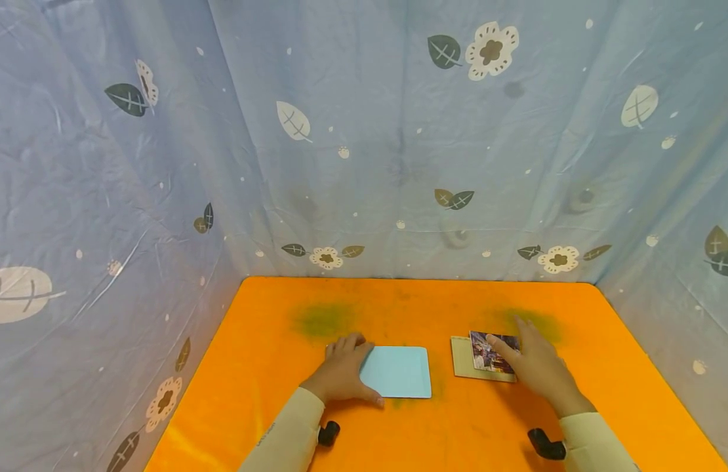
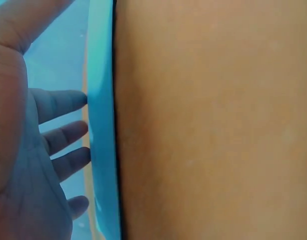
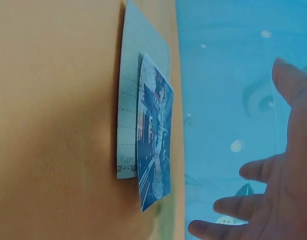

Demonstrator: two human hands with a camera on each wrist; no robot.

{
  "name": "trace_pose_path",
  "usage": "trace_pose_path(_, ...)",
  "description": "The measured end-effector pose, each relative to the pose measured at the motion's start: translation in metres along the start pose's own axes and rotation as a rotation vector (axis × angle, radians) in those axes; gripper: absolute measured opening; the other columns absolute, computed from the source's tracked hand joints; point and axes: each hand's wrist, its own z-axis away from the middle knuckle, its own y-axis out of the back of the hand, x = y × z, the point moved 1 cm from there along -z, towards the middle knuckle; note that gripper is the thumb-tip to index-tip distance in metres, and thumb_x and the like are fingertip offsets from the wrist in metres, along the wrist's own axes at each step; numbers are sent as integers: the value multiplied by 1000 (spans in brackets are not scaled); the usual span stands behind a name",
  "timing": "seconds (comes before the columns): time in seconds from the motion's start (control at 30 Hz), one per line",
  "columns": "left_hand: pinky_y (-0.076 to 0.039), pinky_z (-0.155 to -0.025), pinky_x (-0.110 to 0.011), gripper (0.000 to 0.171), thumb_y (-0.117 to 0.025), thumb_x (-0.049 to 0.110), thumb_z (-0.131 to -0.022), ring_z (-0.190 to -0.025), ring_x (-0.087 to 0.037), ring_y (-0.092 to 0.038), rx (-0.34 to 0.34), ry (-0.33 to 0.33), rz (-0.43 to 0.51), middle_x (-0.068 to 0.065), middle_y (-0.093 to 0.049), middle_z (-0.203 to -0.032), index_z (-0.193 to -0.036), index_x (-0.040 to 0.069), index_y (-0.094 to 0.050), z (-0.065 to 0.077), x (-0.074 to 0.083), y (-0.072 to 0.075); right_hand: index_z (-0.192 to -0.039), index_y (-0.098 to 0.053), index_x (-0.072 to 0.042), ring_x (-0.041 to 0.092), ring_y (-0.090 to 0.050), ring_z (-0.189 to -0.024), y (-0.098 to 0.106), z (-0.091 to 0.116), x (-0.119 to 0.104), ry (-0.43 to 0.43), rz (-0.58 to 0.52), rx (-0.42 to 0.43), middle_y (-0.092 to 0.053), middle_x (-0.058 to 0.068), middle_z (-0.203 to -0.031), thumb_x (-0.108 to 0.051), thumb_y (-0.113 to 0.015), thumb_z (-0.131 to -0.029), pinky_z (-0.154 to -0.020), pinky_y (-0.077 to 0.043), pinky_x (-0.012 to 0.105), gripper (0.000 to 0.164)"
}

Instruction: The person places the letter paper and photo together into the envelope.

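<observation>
A light blue, flat rectangular box-like thing (image 1: 398,372) with rounded corners lies on the table. My left hand (image 1: 342,372) straddles its left end, thumb by the near corner and fingers by the far one. In the left wrist view, fairly straight fingertips meet the edge of the blue thing (image 2: 102,120). To the right lies a pale lined notepad (image 1: 463,360) printed with "Paper", and a photo card (image 1: 485,354) rests partly over it. My right hand (image 1: 538,368) hovers by the card's right side, fingers spread; the right wrist view shows a gap between them.
An orange table (image 1: 281,419) with greenish smudges lies under everything. Blue patterned curtains (image 1: 399,151) hang behind it and along both sides. Black wrist mounts (image 1: 328,433) stick out from both sleeves over the table.
</observation>
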Motion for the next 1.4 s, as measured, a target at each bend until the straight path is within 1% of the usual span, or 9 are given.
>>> trace_pose_path(0.1, -23, -118, -64, 123, -91, 79, -68, -147, -36, -35, 0, -6, -24, -11, -37, -163, -164, 14, -50, -1, -1, -1, -168, -9, 13, 68, -19, -149, 3, -1, 5, -40, -64, -30, -14, 45, -167, -74, -47, -107, -110, -23, 84, 113)
trace_pose_path(0.17, -24, -117, -63, 121, -92, 77, -69, -145, -35, -36, 3, -10, -35, -10, -39, -161, -163, 14, -50, -1, -1, -2, -167, -10, 15, 68, -22, -147, 5, -2, 9, -74, -104, -47, -17, 46, -165, -72, -47, -108, -110, -26, 83, 111)
trace_pose_path(0.37, -26, -116, -60, 116, -92, 75, -71, -143, -33, -37, 15, -12, -50, -8, -40, -159, -161, 14, -52, -2, -2, -3, -164, -17, 18, 67, -42, -136, 7, -4, 25, -171, -200, -84, -33, 49, -156, -64, -50, -111, -102, -44, 76, 103)
trace_pose_path(0.6, -30, -115, -59, 105, -95, 66, -75, -137, -29, -41, 37, -29, -39, -4, -44, -152, -156, 13, -56, -2, -2, -2, -162, -23, 18, 57, -58, -127, 6, -4, 41, -222, -329, -81, -36, 46, -155, -48, -56, -114, -100, -52, 66, 88)
trace_pose_path(0.77, -33, -114, -57, 100, -94, 63, -78, -135, -27, -42, 36, -42, -46, -2, -45, -152, -155, 12, -57, -1, -3, -2, -159, -28, 20, 45, -70, -112, 4, -2, 46, -227, -398, -63, -41, 46, -152, -35, -62, -113, -92, -59, 52, 79)
trace_pose_path(0.9, -36, -114, -56, 98, -94, 63, -78, -136, -28, -42, 38, -40, -67, -3, -47, -154, -154, 12, -59, -1, -3, -1, -154, -34, 22, 41, -71, -105, 2, -3, 47, -225, -412, -55, -48, 45, -144, -28, -65, -111, -82, -60, 44, 73)
trace_pose_path(1.13, -42, -109, -50, 98, -94, 63, -77, -128, -26, -46, 24, -49, -139, -2, -52, -147, -152, 10, -61, -3, 1, 1, -149, -45, 20, 38, -65, -102, -1, -5, 47, -221, -332, -46, -60, 38, -130, -21, -69, -106, -83, -54, 46, 64)
trace_pose_path(1.27, -46, -105, -45, 97, -95, 62, -76, -123, -25, -47, 20, -56, -167, -2, -53, -143, -151, 9, -62, -4, 4, 3, -145, -48, 21, 34, -64, -95, -4, -5, 46, -223, -359, -57, -67, 28, -117, -17, -68, -107, -77, -54, 43, 58)
trace_pose_path(1.4, -50, -103, -40, 98, -95, 61, -77, -125, -25, -47, 13, -50, -165, -3, -52, -145, -152, 8, -61, -5, 5, 5, -139, -55, 21, 30, -65, -92, -4, -5, 45, -223, -397, -57, -70, 18, -108, -15, -65, -109, -75, -54, 41, 48)
